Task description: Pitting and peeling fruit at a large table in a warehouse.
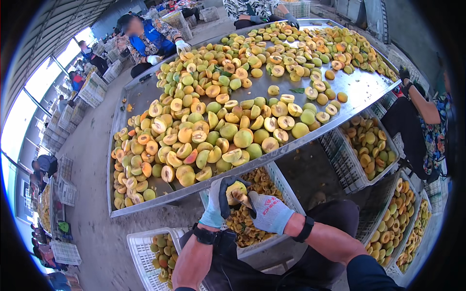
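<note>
My left hand, in a grey glove with dark fingers, holds a yellow-green stone fruit, apparently an apricot or plum, with its cut flesh showing. My right hand, in a similar grey glove, is closed at the fruit's right side on what looks like a small hand tool, mostly hidden by the fingers. Both hands are just off the near edge of a metal table. Under them stands a plastic crate with brownish-yellow fruit scraps.
Halved and whole fruits are heaped across the table. A white crate of fruit stands at lower left; more filled crates stand at right. Co-workers sit at the far side, and another person sits at right.
</note>
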`<state>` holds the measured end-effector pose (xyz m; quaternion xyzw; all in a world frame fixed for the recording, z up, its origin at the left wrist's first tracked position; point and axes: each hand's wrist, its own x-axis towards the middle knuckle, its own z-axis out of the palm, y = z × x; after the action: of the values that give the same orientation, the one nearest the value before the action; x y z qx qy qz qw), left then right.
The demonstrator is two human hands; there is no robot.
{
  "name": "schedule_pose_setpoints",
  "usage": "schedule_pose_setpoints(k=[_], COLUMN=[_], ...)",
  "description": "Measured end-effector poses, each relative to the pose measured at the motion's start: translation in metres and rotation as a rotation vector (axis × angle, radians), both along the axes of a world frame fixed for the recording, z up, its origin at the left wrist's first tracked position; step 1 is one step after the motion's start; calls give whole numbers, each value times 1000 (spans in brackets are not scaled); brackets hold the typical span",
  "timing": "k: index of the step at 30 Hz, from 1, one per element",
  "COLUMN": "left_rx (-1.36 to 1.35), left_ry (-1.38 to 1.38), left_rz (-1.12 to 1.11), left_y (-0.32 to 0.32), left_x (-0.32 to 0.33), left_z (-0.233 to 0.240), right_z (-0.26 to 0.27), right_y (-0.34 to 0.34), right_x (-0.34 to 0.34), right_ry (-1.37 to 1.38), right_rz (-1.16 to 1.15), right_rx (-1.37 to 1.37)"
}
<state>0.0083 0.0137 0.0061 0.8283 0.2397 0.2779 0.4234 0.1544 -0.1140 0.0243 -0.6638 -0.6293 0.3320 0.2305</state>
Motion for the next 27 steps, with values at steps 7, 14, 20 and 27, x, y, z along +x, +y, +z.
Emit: schedule_pose_setpoints(k=[7,14,20,27], left_rx=[-256,-341,257,-302], left_ry=[-279,-340,47,31], left_rz=[242,166,-28,-221], left_y=[-5,-4,0,-3], left_x=[6,15,6,8], left_z=[-33,-31,-2,21], right_z=[-17,-11,-13,-7], right_y=[-2,0,-9,-11], right_x=[-5,-3,1,-3], right_ry=[313,272,26,-22], right_rz=[-15,-46,48,21], right_rx=[229,258,22,-9])
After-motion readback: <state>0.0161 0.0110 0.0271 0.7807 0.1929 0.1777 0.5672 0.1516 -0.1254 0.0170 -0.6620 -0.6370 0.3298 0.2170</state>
